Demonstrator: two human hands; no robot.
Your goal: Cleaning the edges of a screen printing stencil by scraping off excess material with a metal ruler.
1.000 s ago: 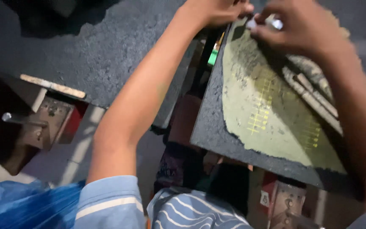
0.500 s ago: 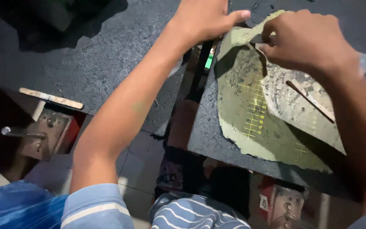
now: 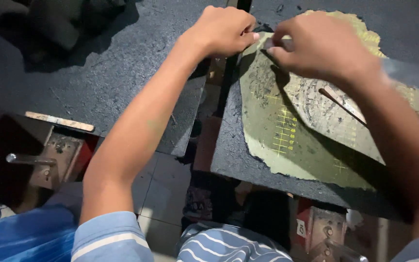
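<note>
Left hand (image 3: 224, 30) curled into a loose fist, thumb tip pressed down at the upper left edge of the olive-green cutting mat (image 3: 287, 140). Cannot tell if anything sits inside the fist. Right hand (image 3: 323, 46) closed in a pinch, thumb and forefinger meeting near the left thumb, something small and pale between them, too hidden to name. Both hands nearly touch each other at the mat's top left corner.

Under the right hand lies a grey speckled sheet (image 3: 335, 114), flat on the mat, one straight edge running diagonally down to the right. A thin dark stick-like tool (image 3: 340, 103) rests on that sheet, just below the right wrist; not clear whether the hand holds it. The mat has ragged, worn edges and faint yellow grid marks, and lies on a dark slab worktop (image 3: 248, 165) on the right side. A second dark worktop (image 3: 98, 73) sits to the left, under the left forearm, split from the first by a narrow gap showing the tiled floor (image 3: 158, 189).

Lower left: a wooden strip (image 3: 59, 121) at the worktop edge, a metal bracket with a rod (image 3: 49, 162), blue plastic (image 3: 20, 235). Bottom: light blue sleeve (image 3: 105, 240) and striped cloth (image 3: 229, 245).
</note>
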